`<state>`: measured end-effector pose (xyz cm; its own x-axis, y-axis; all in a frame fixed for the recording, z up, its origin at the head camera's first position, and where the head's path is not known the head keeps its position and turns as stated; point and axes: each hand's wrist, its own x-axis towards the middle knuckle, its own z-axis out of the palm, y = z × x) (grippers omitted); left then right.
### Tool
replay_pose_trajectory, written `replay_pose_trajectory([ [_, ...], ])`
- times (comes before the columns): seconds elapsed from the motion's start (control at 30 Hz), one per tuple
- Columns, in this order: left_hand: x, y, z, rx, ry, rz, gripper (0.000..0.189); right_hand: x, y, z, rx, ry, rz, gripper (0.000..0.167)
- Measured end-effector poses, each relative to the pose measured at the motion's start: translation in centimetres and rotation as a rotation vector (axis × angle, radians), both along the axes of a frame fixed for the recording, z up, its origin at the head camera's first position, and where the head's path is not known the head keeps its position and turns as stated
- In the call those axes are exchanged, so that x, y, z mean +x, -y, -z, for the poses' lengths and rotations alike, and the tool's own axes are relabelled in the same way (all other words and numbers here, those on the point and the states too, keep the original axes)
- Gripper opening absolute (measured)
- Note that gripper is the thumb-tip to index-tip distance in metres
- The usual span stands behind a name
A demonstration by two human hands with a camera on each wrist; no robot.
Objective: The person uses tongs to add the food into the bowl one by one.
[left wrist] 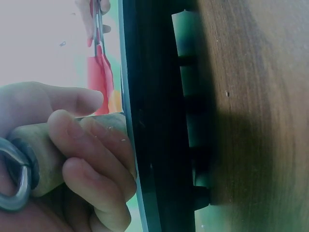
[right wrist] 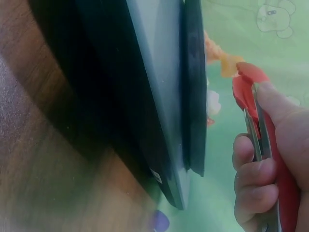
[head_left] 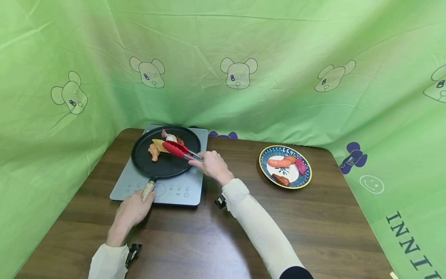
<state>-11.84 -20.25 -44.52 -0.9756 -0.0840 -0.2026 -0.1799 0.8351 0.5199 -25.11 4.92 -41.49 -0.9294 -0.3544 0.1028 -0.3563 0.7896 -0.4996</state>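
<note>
My left hand [head_left: 134, 209] grips the light wooden handle [left wrist: 46, 154] of a flat black frying pan [head_left: 163, 166]. The pan lies on a grey induction cooktop [head_left: 122, 186]. In my right hand [head_left: 213, 166] are red-tipped metal tongs [head_left: 176, 149], held over the pan. A yellow piece of food [head_left: 159, 145] is at the tongs' tips, and in the right wrist view it appears between them, above the pan. An orange-brown fried piece [head_left: 154, 152] lies beside it. Behind the tongs are a white and pink shrimp-like piece [head_left: 169, 136] and a reddish piece [head_left: 180, 141], partly hidden.
A blue-patterned plate [head_left: 265, 170] to the right bears a sausage [head_left: 278, 163], an orange-brown piece [head_left: 290, 159], a purple piece [head_left: 300, 166] and a dark brown piece [head_left: 280, 179]. Green cloth [head_left: 278, 108] hangs round the wooden table [head_left: 209, 240].
</note>
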Motion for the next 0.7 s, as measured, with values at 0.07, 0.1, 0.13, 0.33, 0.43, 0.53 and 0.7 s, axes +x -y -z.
replay_pose_trajectory([
  [0.07,0.0,0.0,0.0,0.002,-0.001,-0.001,0.058,0.0,0.1,0.1,0.0,0.006,0.006,0.04],
  [0.1,0.0,0.0,0.0,0.003,-0.002,0.0,0.058,0.0,0.1,0.2,0.002,0.007,0.009,0.039],
  [0.13,-0.1,-0.1,0.0,0.004,-0.002,0.0,0.059,-0.1,0.1,0.2,0.006,0.01,0.012,0.039],
  [0.33,0.0,-0.1,0.1,0.006,0.002,0.002,0.062,-0.1,0.0,0.4,0.014,0.005,0.021,0.036],
  [0.43,0.0,-0.1,0.1,0.008,0.001,0.001,0.06,0.0,-0.1,0.3,0.008,-0.013,0.026,0.038],
  [0.53,0.0,0.0,0.1,0.01,-0.001,-0.002,0.058,0.0,-0.3,0.2,0.01,-0.016,0.034,0.04],
  [0.7,0.0,0.0,0.0,0.013,0.001,-0.004,0.056,0.1,-1.0,0.0,0.021,-0.025,0.036,0.037],
])
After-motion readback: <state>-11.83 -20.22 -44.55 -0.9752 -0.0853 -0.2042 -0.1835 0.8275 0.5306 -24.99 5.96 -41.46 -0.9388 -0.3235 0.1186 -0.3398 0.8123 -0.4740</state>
